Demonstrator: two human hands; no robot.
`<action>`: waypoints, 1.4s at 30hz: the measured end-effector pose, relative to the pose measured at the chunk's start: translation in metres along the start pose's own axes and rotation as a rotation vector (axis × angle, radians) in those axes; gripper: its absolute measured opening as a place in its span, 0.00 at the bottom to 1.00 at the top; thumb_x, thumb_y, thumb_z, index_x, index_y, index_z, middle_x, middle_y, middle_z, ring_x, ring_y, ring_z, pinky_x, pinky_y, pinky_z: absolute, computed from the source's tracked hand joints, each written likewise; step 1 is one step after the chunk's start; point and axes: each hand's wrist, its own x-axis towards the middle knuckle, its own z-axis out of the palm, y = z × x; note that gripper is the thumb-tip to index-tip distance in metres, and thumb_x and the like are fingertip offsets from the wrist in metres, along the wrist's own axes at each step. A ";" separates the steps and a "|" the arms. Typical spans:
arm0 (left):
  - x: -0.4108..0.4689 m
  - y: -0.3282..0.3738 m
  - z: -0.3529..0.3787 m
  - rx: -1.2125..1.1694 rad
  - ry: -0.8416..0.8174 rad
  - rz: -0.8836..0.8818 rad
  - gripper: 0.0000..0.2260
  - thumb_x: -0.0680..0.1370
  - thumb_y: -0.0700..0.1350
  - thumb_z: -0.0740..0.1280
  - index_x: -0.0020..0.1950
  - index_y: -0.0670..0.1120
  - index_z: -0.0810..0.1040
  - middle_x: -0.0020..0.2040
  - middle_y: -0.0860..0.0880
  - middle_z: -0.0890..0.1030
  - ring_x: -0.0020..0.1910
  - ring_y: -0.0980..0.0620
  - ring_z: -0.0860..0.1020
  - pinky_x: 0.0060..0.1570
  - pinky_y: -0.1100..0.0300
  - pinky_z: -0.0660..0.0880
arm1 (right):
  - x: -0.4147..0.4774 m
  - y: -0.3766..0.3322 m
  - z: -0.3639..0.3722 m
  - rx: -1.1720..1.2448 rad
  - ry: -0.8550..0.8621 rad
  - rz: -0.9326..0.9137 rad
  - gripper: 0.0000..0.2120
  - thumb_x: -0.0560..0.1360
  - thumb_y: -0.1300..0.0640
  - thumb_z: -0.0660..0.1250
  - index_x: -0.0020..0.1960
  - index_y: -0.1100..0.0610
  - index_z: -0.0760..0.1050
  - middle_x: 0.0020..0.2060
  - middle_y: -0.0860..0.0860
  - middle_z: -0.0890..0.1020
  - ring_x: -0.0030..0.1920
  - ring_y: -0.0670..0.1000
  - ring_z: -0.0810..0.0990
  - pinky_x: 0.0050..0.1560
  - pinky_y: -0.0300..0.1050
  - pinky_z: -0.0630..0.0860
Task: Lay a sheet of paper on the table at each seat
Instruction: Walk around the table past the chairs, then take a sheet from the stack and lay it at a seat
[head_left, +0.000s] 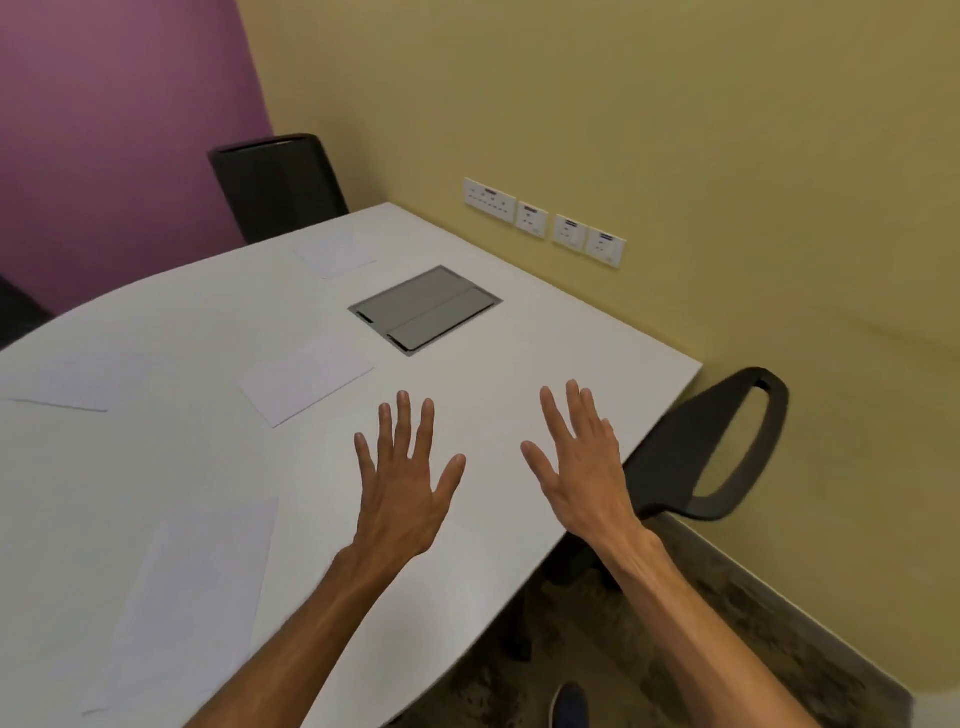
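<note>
Both my hands hover over the near right part of the white table (545, 332), palms down, fingers spread, holding nothing. My left hand (408, 483) is just left of my right hand (579, 467). Several white sheets of paper lie flat on the table: one at the far edge by the back chair (335, 254), one in the middle (306, 376), one at the left edge (67, 384), and one near the front left (192, 597). No sheet lies under my hands.
A grey cable hatch (426, 309) is set into the tabletop. A black chair (278, 187) stands at the far end, another black chair (722, 452) at the right edge under my right hand. Wall sockets (545, 221) line the yellow wall. My shoe (569, 704) is on the carpet.
</note>
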 end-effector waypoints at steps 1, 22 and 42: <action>0.007 0.002 0.003 0.022 0.007 -0.033 0.35 0.79 0.67 0.43 0.81 0.55 0.35 0.81 0.50 0.31 0.79 0.49 0.30 0.77 0.38 0.34 | 0.014 0.005 0.003 0.008 -0.011 -0.031 0.33 0.82 0.36 0.49 0.80 0.42 0.36 0.79 0.47 0.34 0.79 0.49 0.31 0.77 0.53 0.36; 0.104 -0.022 0.013 0.158 0.198 -0.479 0.35 0.80 0.66 0.46 0.82 0.53 0.39 0.82 0.48 0.34 0.80 0.50 0.32 0.78 0.41 0.36 | 0.241 0.002 0.048 0.162 -0.190 -0.520 0.31 0.83 0.40 0.50 0.82 0.48 0.48 0.81 0.51 0.46 0.81 0.52 0.43 0.79 0.58 0.50; 0.272 -0.297 0.090 -0.302 0.070 -0.940 0.35 0.82 0.58 0.62 0.82 0.47 0.51 0.83 0.47 0.48 0.82 0.47 0.48 0.80 0.47 0.51 | 0.441 -0.133 0.300 0.228 -0.516 -0.186 0.27 0.81 0.46 0.62 0.74 0.60 0.65 0.66 0.62 0.73 0.66 0.61 0.73 0.62 0.56 0.73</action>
